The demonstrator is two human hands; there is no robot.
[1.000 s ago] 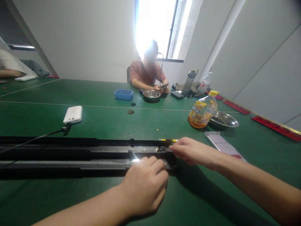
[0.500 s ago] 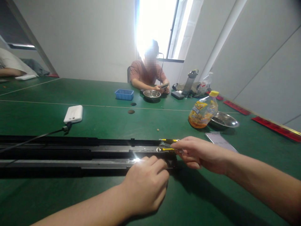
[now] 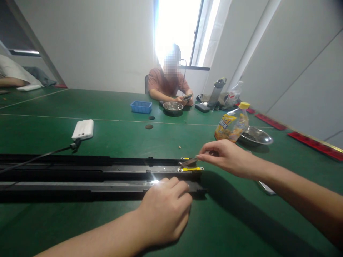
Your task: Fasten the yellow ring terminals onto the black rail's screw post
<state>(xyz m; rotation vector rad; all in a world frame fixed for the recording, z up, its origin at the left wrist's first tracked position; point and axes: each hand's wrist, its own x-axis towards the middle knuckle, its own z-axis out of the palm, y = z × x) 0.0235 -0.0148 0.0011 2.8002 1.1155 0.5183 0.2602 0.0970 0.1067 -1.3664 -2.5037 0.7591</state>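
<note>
At your far left, a co-worker's pale sleeve shows at the table's edge. Two long black channels with grey inner strips run side by side from the left edge of view across the green table, a black cable crossing above them to a white power bank beyond. Further right, a blue basket sits towards the far side. Your left hand rests on the right part of the nearer channel, fingers curled and close together; their tips are hidden, so I cannot tell whether they grip anything. Across from you, a seated person holds a handheld device behind a steel bowl. A small ring lies on the table just past the channels. At the right end of the farther channel lies a yellow lead with ring ends, and above it a slim grey-brown piece slants up into your right hand, whose thumb and forefinger pinch its end. Beyond that hand stand a yellow-capped bottle and a second bowl; your right forearm partly covers a phone. Red strips line the right edge.
</note>
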